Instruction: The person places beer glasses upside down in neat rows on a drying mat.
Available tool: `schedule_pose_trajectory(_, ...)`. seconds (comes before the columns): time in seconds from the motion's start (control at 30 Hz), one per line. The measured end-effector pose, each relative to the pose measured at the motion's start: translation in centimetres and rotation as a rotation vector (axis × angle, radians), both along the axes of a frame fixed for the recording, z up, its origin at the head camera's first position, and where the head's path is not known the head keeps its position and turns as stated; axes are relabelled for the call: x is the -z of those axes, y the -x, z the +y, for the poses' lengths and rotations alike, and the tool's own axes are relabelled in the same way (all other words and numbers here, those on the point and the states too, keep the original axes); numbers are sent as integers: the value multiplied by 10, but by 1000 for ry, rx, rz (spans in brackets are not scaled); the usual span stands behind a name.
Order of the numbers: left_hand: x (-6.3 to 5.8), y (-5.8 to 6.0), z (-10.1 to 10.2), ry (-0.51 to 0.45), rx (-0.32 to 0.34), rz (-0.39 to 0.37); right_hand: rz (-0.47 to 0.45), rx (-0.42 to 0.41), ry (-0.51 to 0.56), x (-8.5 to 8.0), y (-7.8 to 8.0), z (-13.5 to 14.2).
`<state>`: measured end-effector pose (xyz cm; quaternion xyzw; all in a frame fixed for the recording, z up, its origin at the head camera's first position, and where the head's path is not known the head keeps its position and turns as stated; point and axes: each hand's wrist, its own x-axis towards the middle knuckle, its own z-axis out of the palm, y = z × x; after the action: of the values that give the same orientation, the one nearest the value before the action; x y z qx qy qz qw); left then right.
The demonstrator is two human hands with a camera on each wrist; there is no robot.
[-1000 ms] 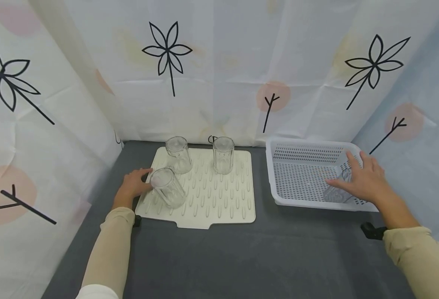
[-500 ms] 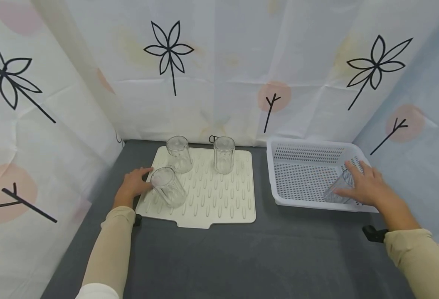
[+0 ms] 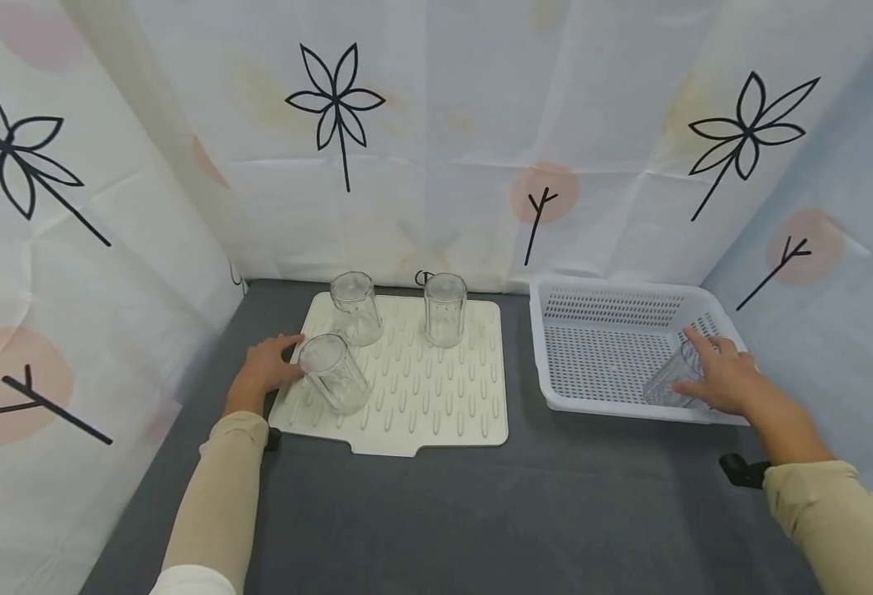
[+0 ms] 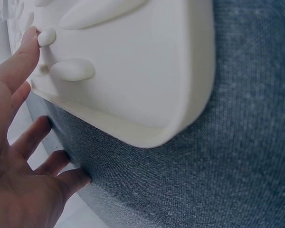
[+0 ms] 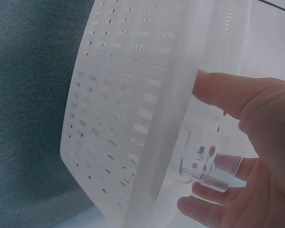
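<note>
In the head view, my left hand [image 3: 265, 368] is at the left edge of a cream drying mat [image 3: 436, 421] with raised ribs. The left wrist view shows its thumb [image 4: 27, 45] on the mat and other fingers spread against the grey cloth. Three clear glasses stand on the mat: a near-left glass [image 3: 338, 384] beside that hand, a back-left glass [image 3: 362, 318] and a back-middle glass [image 3: 446, 318]. My right hand [image 3: 734, 380] hovers, fingers loose, over a white perforated basket [image 3: 539, 355]. A clear glass [image 3: 665, 384] leans inside its right end, partly hidden by the hand.
Grey cloth [image 3: 496, 529] covers the table in front of the mat and basket. White curtains [image 3: 436, 215] printed with flowers enclose the back and both sides. A strip of table separates the mat from the basket.
My right hand has drawn slightly down and back from the glass in the basket, which tilted up against the right end and then stayed. My left hand has not moved.
</note>
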<state>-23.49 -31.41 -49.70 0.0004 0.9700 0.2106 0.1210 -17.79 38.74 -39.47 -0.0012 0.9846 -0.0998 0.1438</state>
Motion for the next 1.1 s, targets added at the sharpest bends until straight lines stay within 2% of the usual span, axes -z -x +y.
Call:
schedule_pose_trajectory(0.4,-1,0,3,0,-6,15,59,-55,-21,-2,0,-3)
schedule_pose_trajectory(0.6,0,-1,2,15,-6,18,66,-43,0,-4,1,-6)
schedule_pose_trajectory(0.93,2,1,0,0,-3,6,212,-45,50,-8,1,-15)
schedule_pose_trajectory(1.1,1,1,0,2,-1,3,279,-75,84,-13,-1,-24)
